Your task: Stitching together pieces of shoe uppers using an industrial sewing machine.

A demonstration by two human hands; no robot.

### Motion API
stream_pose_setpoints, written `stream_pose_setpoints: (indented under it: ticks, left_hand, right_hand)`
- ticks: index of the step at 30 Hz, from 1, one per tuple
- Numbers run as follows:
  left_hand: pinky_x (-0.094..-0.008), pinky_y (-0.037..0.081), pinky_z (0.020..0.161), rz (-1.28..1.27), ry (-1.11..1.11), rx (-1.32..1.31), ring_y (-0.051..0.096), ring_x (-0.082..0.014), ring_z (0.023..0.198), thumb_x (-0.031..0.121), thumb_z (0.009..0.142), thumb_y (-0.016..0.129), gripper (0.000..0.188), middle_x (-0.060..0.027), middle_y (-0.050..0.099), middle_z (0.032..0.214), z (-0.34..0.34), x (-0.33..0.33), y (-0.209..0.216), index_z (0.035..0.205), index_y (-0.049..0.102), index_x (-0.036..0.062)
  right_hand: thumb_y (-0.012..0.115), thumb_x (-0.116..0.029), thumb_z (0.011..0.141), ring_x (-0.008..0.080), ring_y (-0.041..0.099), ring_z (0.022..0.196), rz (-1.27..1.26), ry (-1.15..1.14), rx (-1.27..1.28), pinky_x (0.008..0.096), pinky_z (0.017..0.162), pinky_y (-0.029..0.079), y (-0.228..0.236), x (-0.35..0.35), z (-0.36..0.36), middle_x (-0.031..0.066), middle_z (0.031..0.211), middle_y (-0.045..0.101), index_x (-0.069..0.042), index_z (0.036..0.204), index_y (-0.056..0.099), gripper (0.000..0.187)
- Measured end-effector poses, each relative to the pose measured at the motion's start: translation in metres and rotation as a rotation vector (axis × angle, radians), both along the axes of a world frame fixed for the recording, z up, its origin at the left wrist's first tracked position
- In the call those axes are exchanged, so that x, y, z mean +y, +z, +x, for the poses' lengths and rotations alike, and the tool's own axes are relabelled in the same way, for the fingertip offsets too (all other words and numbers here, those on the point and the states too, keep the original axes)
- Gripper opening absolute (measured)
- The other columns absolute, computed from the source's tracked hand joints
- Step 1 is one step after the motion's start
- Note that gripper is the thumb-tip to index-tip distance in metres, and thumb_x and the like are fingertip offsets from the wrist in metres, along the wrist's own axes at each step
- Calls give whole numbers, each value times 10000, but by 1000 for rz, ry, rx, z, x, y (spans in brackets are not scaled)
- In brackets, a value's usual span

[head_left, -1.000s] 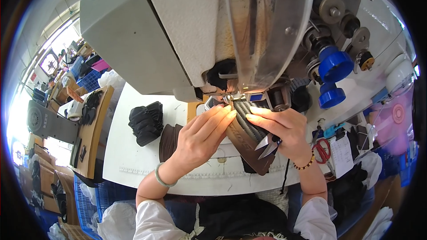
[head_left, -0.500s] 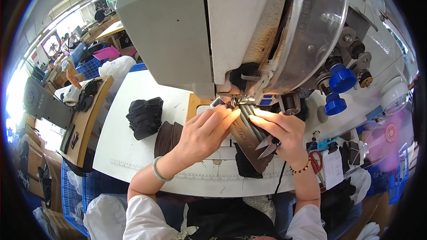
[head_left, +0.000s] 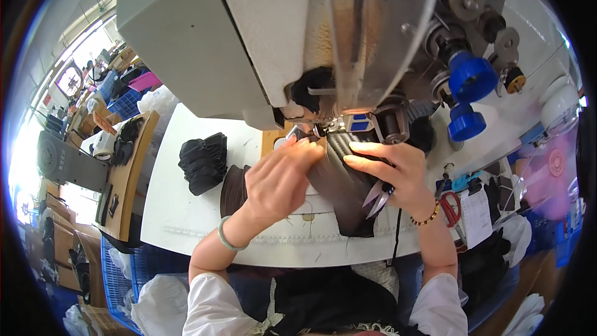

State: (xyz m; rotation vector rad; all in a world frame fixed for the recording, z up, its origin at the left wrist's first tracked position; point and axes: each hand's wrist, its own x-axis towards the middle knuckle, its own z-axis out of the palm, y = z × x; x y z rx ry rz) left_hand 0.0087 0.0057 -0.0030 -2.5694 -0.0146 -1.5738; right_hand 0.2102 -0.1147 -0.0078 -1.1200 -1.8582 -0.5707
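A sewing machine [head_left: 186, 50] looms over the work, its needle area lit just beyond my fingers. Under it lies a dark brown strip [head_left: 339, 190], with a ribbed black piece [head_left: 342, 144] at its far end; how the two join is hidden. My left hand [head_left: 280, 177], slightly blurred, has its fingers pressed together on the strip's left edge close to the needle. From the right, my right hand [head_left: 401, 171] reaches its thumb and index finger onto the ribbed piece. Small thread snips [head_left: 378, 199] are tucked in that hand's curled fingers, blades pointing toward me.
Bundled black pieces [head_left: 203, 163] and stacked brown pieces [head_left: 234, 191] lie left on the white table [head_left: 180, 211]. Red-handled scissors [head_left: 449, 208] and a paper sheet [head_left: 476, 214] sit right. Blue knobs [head_left: 471, 78] jut out above. A blue basket [head_left: 118, 280] stands lower left.
The view has shifted, so the machine sits further left and nearer. My left hand has moved over the strip, which has swung and now blurs. The snips remain in my right hand.
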Motion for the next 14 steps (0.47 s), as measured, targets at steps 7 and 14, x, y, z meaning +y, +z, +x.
stream_pose_setpoints:
  ticks: [7, 14]
  left_hand:
    - [-314, 572, 711, 26, 19, 41, 688, -277, 833, -94, 630, 607, 352, -127, 674, 919, -4, -7, -3, 975, 665, -58]
    - [-288, 581, 737, 195, 37, 172, 673, -256, 873, 48, 648, 694, 336, -108, 644, 945, -9, -11, 5, 973, 689, -35]
  right_hand:
    - [715, -190, 649, 127, 524, 626, -3, 17, -41, 261, 551, 418, -2, 0, 7, -51, 1044, 671, -192, 1058, 701, 409]
    - [714, -226, 657, 114, 523, 626, -24, 58, -49, 259, 556, 426, -1, 0, 10, -50, 1086, 678, -201, 1073, 704, 418]
